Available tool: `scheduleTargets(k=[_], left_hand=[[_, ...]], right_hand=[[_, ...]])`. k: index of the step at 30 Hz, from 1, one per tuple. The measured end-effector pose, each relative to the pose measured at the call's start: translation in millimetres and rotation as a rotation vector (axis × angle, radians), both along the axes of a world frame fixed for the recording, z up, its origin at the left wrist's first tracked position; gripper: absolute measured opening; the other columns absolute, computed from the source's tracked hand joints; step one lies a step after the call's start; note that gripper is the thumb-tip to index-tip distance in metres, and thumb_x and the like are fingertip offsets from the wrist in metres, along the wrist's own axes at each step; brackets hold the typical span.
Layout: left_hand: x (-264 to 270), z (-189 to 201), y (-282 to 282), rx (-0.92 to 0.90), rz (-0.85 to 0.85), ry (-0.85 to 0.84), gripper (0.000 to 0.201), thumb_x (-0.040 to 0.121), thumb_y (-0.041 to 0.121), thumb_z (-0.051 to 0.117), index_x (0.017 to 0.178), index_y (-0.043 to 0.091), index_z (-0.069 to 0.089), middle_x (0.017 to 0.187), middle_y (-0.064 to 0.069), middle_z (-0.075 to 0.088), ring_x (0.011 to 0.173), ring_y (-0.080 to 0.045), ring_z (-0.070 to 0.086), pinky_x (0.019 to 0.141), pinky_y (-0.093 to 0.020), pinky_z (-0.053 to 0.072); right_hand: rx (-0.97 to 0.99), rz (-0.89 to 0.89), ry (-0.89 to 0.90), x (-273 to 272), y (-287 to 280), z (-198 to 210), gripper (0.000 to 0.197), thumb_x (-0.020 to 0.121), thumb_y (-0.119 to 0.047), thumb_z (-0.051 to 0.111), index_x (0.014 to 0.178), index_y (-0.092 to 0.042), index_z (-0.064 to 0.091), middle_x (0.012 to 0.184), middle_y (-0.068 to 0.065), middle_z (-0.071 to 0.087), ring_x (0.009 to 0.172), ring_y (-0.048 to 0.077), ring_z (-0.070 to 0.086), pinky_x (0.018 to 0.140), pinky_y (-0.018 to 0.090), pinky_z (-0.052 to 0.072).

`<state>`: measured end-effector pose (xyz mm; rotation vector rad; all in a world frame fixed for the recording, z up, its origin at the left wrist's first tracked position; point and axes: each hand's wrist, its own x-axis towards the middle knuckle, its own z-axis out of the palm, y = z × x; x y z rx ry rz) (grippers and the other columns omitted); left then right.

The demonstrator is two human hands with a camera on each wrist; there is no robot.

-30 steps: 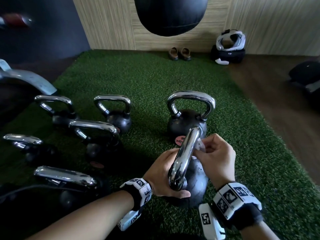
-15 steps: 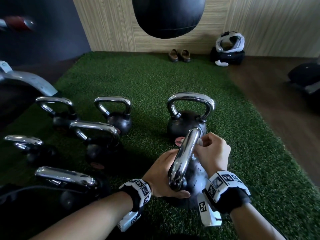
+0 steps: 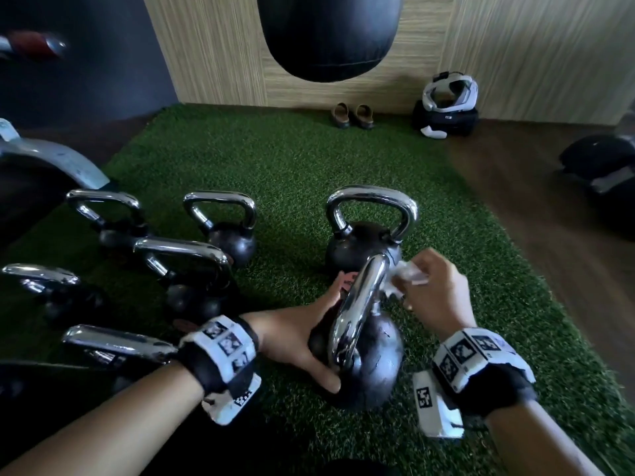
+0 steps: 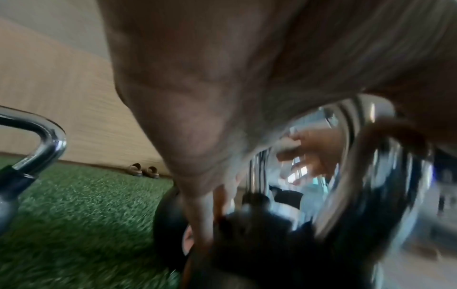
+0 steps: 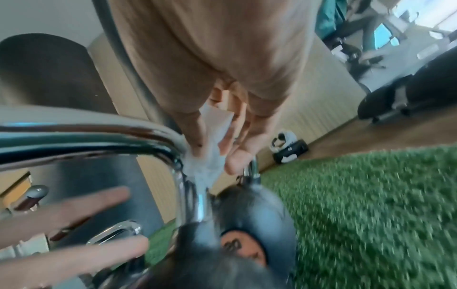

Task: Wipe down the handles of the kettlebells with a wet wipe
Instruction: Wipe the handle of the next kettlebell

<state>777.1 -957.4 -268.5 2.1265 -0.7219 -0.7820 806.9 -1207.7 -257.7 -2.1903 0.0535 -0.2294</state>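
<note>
A black kettlebell (image 3: 378, 359) with a chrome handle (image 3: 357, 304) stands on the green turf close in front of me. My left hand (image 3: 299, 338) rests on the left side of its ball, and the fingers (image 5: 74, 207) reach straight past the handle. My right hand (image 3: 436, 297) pinches a crumpled white wet wipe (image 3: 409, 274) against the right side of the handle's far bend. In the right wrist view the wet wipe (image 5: 210, 156) touches the chrome handle (image 5: 99, 133) where it curves down. The left wrist view is blurred.
A second large kettlebell (image 3: 357, 249) stands just behind the near one. Several smaller kettlebells (image 3: 182, 255) stand in a group to the left. A black punch bag (image 3: 326, 36) hangs ahead. Shoes (image 3: 350, 115) and a headset on a black bag (image 3: 446, 101) lie by the wall. Wood floor (image 3: 549, 235) runs along the right.
My right hand has come off the top of the handle's far end and moved slightly right, so the wipe now shows. My left hand stays on the ball.
</note>
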Motion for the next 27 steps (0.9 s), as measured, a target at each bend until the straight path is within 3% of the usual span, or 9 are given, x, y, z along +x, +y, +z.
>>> scheduleTargets(k=[2,5,8,10,15,17,19,22,27], left_hand=[[-11,25,3,-0.033,0.069,0.010,0.141,0.078,0.038,0.089,0.151,0.050,-0.032,0.167,0.024,0.000,0.155,0.001,0.013,0.129,-0.033,0.018],[-35,43,-15,0.075,0.249,-0.336,0.125,0.072,0.066,0.083,0.162,0.045,-0.001,0.163,0.023,0.032,0.146,0.002,0.039,0.121,-0.034,0.037],[-52,41,-40,0.119,0.368,-0.674,0.094,0.074,0.046,0.078,0.154,0.042,0.029,0.134,0.014,0.062,0.115,-0.009,0.064,0.093,-0.032,0.057],[-54,39,-47,0.065,0.445,-0.700,0.081,0.071,0.029,0.074,0.144,0.039,0.040,0.116,0.012,0.066,0.101,-0.010,0.066,0.084,-0.033,0.058],[-51,38,-48,0.123,0.451,-0.681,0.086,0.065,0.029,0.078,0.141,0.043,0.041,0.098,0.013,0.070,0.090,-0.010,0.070,0.074,-0.031,0.060],[-42,40,-42,0.142,0.383,-0.678,0.088,0.067,0.033,0.081,0.144,0.044,0.040,0.110,0.013,0.074,0.115,-0.011,0.068,0.087,-0.030,0.059],[-26,46,-31,0.183,0.262,-0.646,0.100,0.069,0.047,0.086,0.153,0.045,0.031,0.144,0.012,0.062,0.151,-0.008,0.036,0.112,-0.034,0.045],[6,61,-13,0.272,0.012,-0.573,0.107,0.074,0.059,0.084,0.159,0.050,0.019,0.163,0.008,0.041,0.158,-0.006,0.010,0.122,-0.041,0.031],[43,76,-8,0.357,-0.227,-0.594,0.092,0.083,0.030,0.075,0.158,0.050,0.025,0.160,0.005,0.046,0.155,0.000,0.018,0.110,-0.017,0.033]], right_hand=[[-0.046,0.018,-0.113,7,-8,10,0.014,0.093,-0.019,0.072,0.097,-0.016,0.059,0.087,-0.004,0.071,0.061,0.004,0.066,0.047,0.012,0.041],[-0.181,0.264,-0.198,17,-6,19,0.037,0.092,-0.001,0.065,0.121,-0.024,0.064,0.101,-0.003,0.075,0.079,0.009,0.072,0.064,0.016,0.053],[-0.309,0.519,-0.278,31,-3,19,0.048,0.078,0.003,0.073,0.118,-0.024,0.074,0.112,-0.003,0.073,0.100,0.015,0.070,0.091,0.030,0.058],[-0.368,0.589,-0.336,37,-1,17,0.040,0.072,-0.003,0.079,0.108,-0.021,0.076,0.102,-0.002,0.071,0.091,0.018,0.070,0.085,0.036,0.060],[-0.391,0.566,-0.356,37,0,16,0.033,0.073,-0.006,0.078,0.102,-0.022,0.076,0.094,-0.006,0.068,0.082,0.018,0.068,0.079,0.036,0.059],[-0.391,0.528,-0.330,34,-4,15,0.034,0.073,-0.007,0.080,0.103,-0.023,0.077,0.095,-0.007,0.068,0.083,0.018,0.068,0.080,0.032,0.059],[-0.404,0.480,-0.303,26,-13,15,0.035,0.074,-0.006,0.083,0.105,-0.020,0.077,0.096,-0.006,0.068,0.084,0.016,0.068,0.077,0.019,0.054],[-0.388,0.413,-0.329,0,-30,17,0.028,0.076,-0.006,0.085,0.101,-0.016,0.078,0.087,-0.008,0.065,0.073,0.010,0.062,0.067,0.010,0.048],[-0.312,0.318,-0.303,-49,-42,9,0.027,0.076,-0.026,0.088,0.100,-0.023,0.078,0.080,-0.010,0.062,0.069,0.006,0.061,0.061,0.020,0.049]])
